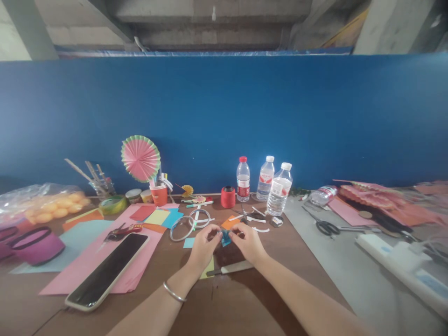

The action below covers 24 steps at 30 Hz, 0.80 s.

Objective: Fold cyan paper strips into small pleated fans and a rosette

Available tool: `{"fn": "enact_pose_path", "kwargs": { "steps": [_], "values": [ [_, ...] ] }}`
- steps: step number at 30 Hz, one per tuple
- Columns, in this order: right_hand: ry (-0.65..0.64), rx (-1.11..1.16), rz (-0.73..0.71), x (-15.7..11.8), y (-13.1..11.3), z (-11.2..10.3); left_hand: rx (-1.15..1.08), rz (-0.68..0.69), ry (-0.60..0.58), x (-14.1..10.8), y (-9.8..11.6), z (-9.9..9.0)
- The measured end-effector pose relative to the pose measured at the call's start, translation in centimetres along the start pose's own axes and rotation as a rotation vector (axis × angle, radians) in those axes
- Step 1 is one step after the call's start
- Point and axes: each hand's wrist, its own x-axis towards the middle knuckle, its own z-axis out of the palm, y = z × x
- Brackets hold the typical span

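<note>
A small blue folded paper (226,237) is pinched between my two hands, above the brown table (224,312). My left hand (206,245) holds its left side with thumb and index finger; a silver bangle circles that wrist. On the right side my right hand (248,242) grips the paper the same way. Just below the hands lies a white-handled knife (235,267), partly over a yellow paper (207,269). A light blue paper piece (189,242) rests left of my left hand. Behind the hands are an orange paper (229,222) and white strips (261,229).
A red thread spool (228,198) and water bottles (279,191) stand behind. At left are a phone (108,270) on pink paper (61,275), clear tube rings (182,228) and a paper fan (140,158) in a cup. Scissors (327,227) and a power strip (402,270) lie right.
</note>
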Motion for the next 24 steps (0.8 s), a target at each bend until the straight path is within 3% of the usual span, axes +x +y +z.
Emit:
{"fn": "enact_pose_path", "kwargs": {
  "steps": [18, 24],
  "values": [
    [0.001, 0.113, 0.061, 0.25, 0.09, -0.01, -0.192, -0.125, -0.022, 0.13, 0.20, 0.17],
    [0.000, 0.375, 0.138, 0.65, 0.26, -0.12, -0.350, -0.184, 0.018, 0.59, -0.51, 0.11]
  ]
}}
